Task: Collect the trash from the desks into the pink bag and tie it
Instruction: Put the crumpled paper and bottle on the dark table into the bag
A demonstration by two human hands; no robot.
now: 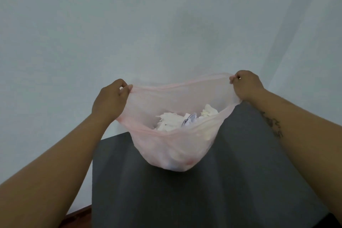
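A thin pink plastic bag [172, 150] hangs open in front of me, its bottom sagging onto a dark grey surface [231, 181]. Crumpled white paper trash [170, 121] and a small purplish scrap [188, 120] lie inside it. My left hand [109, 102] pinches the bag's left rim. My right hand [247, 85] pinches the right rim, and the mouth is stretched wide between the two hands.
A plain pale wall [148, 24] fills the upper part of the view, with a corner line at the right. The dark grey surface's far edge runs just behind the bag. A strip of reddish-brown floor [77, 214] shows at the lower left.
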